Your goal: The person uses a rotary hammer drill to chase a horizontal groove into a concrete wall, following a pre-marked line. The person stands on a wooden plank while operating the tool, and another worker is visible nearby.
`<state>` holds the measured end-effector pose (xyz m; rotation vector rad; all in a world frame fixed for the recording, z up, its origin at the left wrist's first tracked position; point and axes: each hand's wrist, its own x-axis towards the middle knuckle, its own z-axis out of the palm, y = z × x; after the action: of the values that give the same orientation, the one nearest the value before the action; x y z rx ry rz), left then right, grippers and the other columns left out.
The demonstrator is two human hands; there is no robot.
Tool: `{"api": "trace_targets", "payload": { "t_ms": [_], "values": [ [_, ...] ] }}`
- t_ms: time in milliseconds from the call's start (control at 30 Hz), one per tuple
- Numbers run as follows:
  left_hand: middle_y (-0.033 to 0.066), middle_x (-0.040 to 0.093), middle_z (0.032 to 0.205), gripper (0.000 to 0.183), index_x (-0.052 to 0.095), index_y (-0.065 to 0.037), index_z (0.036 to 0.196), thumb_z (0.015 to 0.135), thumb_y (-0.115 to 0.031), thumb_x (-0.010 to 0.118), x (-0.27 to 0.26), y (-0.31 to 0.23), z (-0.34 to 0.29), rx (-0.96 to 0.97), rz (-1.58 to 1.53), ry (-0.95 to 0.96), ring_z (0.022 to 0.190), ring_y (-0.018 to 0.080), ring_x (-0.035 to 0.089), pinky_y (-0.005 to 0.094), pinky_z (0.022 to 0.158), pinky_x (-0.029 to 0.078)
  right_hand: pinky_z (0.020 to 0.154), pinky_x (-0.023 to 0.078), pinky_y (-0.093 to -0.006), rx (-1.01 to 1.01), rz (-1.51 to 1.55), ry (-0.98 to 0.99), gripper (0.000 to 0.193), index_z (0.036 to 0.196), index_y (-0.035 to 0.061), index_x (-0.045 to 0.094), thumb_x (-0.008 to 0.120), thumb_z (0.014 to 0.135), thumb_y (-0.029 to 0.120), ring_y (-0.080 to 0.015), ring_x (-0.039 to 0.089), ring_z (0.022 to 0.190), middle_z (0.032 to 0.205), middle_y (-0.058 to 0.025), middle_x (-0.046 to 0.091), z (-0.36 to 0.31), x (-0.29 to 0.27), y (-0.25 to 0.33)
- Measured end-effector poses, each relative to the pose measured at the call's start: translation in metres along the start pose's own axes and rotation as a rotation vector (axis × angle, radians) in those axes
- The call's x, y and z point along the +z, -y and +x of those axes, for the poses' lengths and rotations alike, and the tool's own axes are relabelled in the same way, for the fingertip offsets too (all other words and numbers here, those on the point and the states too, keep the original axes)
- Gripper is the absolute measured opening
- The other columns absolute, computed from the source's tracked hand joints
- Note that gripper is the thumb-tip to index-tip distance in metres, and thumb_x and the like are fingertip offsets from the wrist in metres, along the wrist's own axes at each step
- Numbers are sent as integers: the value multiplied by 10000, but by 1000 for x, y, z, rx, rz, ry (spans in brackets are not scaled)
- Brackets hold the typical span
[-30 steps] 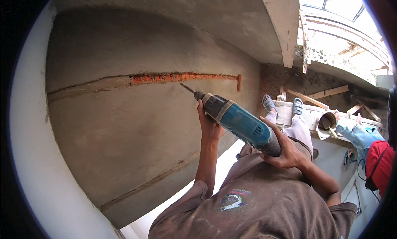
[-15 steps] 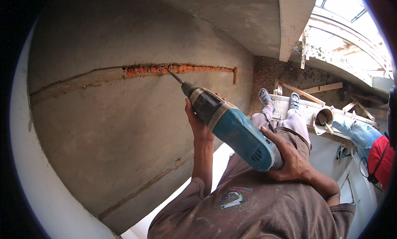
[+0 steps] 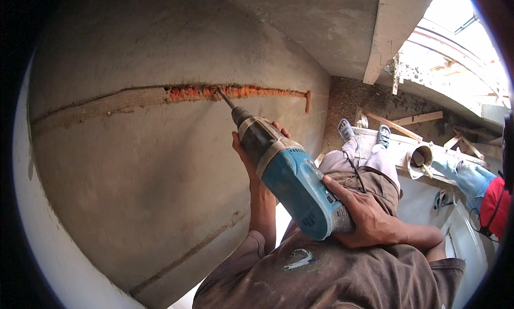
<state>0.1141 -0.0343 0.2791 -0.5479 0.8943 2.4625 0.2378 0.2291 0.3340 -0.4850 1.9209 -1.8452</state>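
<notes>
A blue and black rotary hammer [image 3: 293,183] slants across the middle, its chisel bit [image 3: 227,99] pointing up and left. The bit's tip meets a rough groove [image 3: 251,91] in the grey plastered wall [image 3: 144,154], where orange-red brick shows. My left hand [image 3: 247,153] is wrapped round the front of the tool from below, fingertips showing on its far side. My right hand [image 3: 369,212] grips the rear end, thumb along the housing; its other fingers are mostly hidden beneath the tool.
My feet rest on a pale plank [image 3: 399,151] at the right. Beside them, a bucket [image 3: 419,157] lies tipped toward me. Another person in a red top [image 3: 492,207] is at the right edge. Wooden struts [image 3: 393,126] stand behind the plank; a concrete beam [image 3: 396,31] juts overhead.
The hammer's rear end and my right hand have moved down and left, so the tool slants more steeply. The bit's tip stays at the groove. Both hands keep their hold.
</notes>
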Motion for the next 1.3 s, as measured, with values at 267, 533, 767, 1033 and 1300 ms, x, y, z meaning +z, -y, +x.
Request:
{"api": "trace_targets", "payload": {
  "t_ms": [267,533,767,1033,1300],
  "values": [
    [131,630,1131,755,597,-118,1184,872,-780,410,6,11,5,-4,18,-107,1076,300,627,477,878,568,1027,466,-484,-6,79,-82,1049,1565,68,160,759,705,108,-483,577,1170,1256,-329,574,-5,1,-21],
    [150,553,1211,805,514,-104,1251,831,-791,507,-21,48,15,-12,77,-72,1069,282,604,470,896,540,995,469,-496,50,41,-212,988,1563,119,208,712,714,85,-476,592,1147,1200,-311,610,-28,-2,-42],
    [127,687,1117,732,660,-113,1143,893,-755,410,-73,133,14,-294,-18,-60,1064,294,650,477,940,519,968,476,-509,328,40,-198,889,1490,79,307,702,693,101,-474,608,1110,1172,-311,615,-54,-23,-35],
    [84,572,1265,766,347,-116,1380,792,-229,825,-119,186,-10,-113,381,78,1155,213,586,433,1035,443,854,486,-509,463,-25,-291,855,1491,114,329,704,723,155,-456,653,959,1033,-293,654,-69,-10,-55],
    [83,643,1229,797,613,-157,1220,900,-786,241,-200,187,3,-489,20,-63,1121,265,621,500,1005,480,958,475,-483,484,-46,-220,828,1489,36,311,673,750,127,-451,611,1115,1171,-322,617,-50,6,-54]
  ]
}}
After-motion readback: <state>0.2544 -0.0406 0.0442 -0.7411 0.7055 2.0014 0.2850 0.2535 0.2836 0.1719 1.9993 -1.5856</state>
